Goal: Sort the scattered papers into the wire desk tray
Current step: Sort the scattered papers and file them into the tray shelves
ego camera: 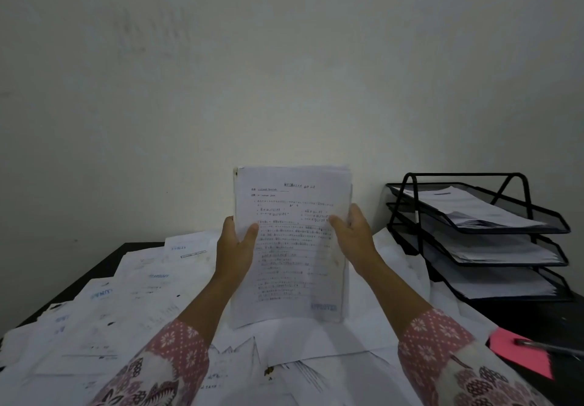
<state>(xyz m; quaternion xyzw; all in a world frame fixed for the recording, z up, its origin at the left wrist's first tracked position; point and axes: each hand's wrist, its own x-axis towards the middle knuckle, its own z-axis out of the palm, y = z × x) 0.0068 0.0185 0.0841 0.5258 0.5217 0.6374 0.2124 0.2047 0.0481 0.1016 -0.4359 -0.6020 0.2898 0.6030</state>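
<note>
The left hand [235,247] and right hand [354,235] hold a stack of papers [290,244] upright above the counter [94,266], thumbs on the front sheet, fingers curled behind its side edges. Scattered papers [132,298] cover the counter; the wire desk tray [474,231] stands right, sheets on each tier
</note>
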